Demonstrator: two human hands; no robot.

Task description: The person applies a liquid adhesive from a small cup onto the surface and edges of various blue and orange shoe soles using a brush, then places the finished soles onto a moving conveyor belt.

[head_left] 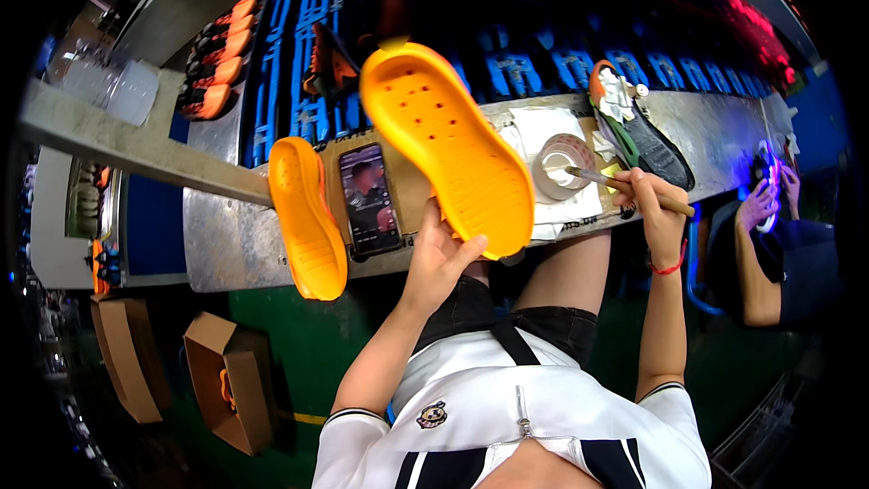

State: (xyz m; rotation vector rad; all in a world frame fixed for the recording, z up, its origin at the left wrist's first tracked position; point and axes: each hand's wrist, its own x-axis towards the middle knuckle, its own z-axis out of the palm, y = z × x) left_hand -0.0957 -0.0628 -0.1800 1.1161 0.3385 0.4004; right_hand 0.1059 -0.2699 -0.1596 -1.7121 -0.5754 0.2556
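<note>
My left hand [441,260] grips the heel end of an orange shoe sole [444,145], thumb on its inner face, with the toe pointing up and away. In my right hand [654,208] is a brush [625,186] with a wooden handle, held between thumb and fingers. Its tip reaches into a clear cup [563,166] with whitish contents, standing on white paper [554,211]. A second orange sole [306,217] lies at the left, partly over the table's near edge. Between the two soles a phone [368,199] rests on cardboard, its screen lit.
A dark shoe upper [644,131] lies right of the cup. Blue racks of a conveyor [308,45] run along the far side, with several orange-and-black shoes [217,72] at far left. Cardboard boxes [233,380] stand on the green floor. At the right, another person's hands [759,202] hold a shoe.
</note>
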